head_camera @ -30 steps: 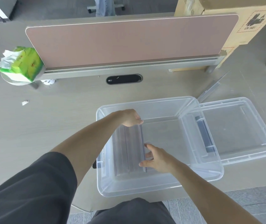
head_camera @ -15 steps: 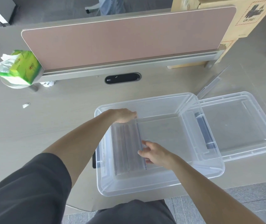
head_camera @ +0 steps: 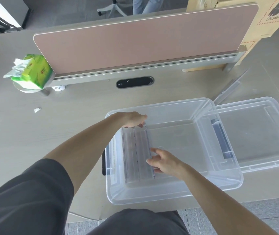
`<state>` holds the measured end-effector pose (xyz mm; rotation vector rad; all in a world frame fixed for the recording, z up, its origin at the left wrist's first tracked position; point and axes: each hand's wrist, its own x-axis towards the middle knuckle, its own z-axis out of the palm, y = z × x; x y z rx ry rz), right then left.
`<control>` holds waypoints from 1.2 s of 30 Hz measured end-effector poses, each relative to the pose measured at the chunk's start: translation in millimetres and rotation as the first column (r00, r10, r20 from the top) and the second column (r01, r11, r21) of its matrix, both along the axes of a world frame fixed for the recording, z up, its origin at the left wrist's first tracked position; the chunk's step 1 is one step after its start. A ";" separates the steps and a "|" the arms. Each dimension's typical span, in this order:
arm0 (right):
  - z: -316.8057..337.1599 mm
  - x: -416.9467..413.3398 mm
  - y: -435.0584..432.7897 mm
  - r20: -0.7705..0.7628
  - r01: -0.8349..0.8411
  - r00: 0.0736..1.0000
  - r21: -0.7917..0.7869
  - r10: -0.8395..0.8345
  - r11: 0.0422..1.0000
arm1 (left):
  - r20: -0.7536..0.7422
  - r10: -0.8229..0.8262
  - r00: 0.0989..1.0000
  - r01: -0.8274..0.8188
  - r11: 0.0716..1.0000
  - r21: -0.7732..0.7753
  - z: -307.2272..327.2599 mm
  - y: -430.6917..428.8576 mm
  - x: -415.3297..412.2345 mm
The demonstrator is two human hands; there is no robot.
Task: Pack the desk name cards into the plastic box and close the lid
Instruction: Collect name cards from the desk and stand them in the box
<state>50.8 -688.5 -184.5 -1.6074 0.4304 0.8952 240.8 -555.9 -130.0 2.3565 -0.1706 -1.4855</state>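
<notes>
One tissue pack (head_camera: 33, 70): green, with white tissue spilling from its left end. It sits on a white round stand at the far left of the bench (head_camera: 67, 126), touching the end of the divider.
Scrap (head_camera: 37, 109): a small crumpled bit of white paper on the bench, nearer than the tissue pack and well apart from the box.
Divider (head_camera: 143, 36): a pinkish panel in a grey rail, upright across the far side of the bench.
Port (head_camera: 134, 82): a dark oval cable opening in the bench, just in front of the rail.
Left hand (head_camera: 133, 119): reaches over the far left corner of the box, palm down, fingers curled over the far ends of the cards and holding them.
Cards (head_camera: 138, 153): clear plastic strips lying side by side, lengthwise, on the floor of the box in its left part.
Right hand (head_camera: 166, 162): inside the box, fingers loosely spread, with thumb and fingertips touching the right edge of the cards towards their near end.
Box (head_camera: 169, 195): clear plastic, open, at the near edge of the bench.
Lid (head_camera: 262, 133): clear, flat on the bench just right of the box, its left edge showing through the box's right wall.
Loose card (head_camera: 232, 85): a clear strip lying slantwise on the bench, beyond the far right corner of the box.
Carton (head_camera: 271, 17): brown cardboard with a red-dashed label, at the far right behind the end of the divider.
</notes>
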 end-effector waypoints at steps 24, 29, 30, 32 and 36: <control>18.8 3.5 19.1 0.067 -0.165 0.977 -0.352 0.201 0.921 | 0.447 -0.363 0.817 0.417 0.909 -0.023 25.8 28.5 -53.9; 24.3 5.4 25.2 0.048 -0.206 0.967 -0.433 0.250 0.877 | 0.564 -0.508 0.651 0.581 0.811 0.060 19.2 45.5 -69.6; 25.8 5.0 26.0 0.050 -0.207 0.965 -0.448 0.256 0.870 | 0.576 -0.532 0.621 0.601 0.794 0.085 16.6 47.5 -70.8; 29.9 3.5 29.0 0.052 -0.198 0.965 -0.487 0.255 0.851 | 0.575 -0.564 0.593 0.622 0.774 0.118 11.9 50.5 -70.9; 30.5 -1.5 34.6 0.087 -0.156 0.970 -0.497 0.227 0.854 | 0.572 -0.590 0.570 0.641 0.755 0.140 9.5 53.6 -71.9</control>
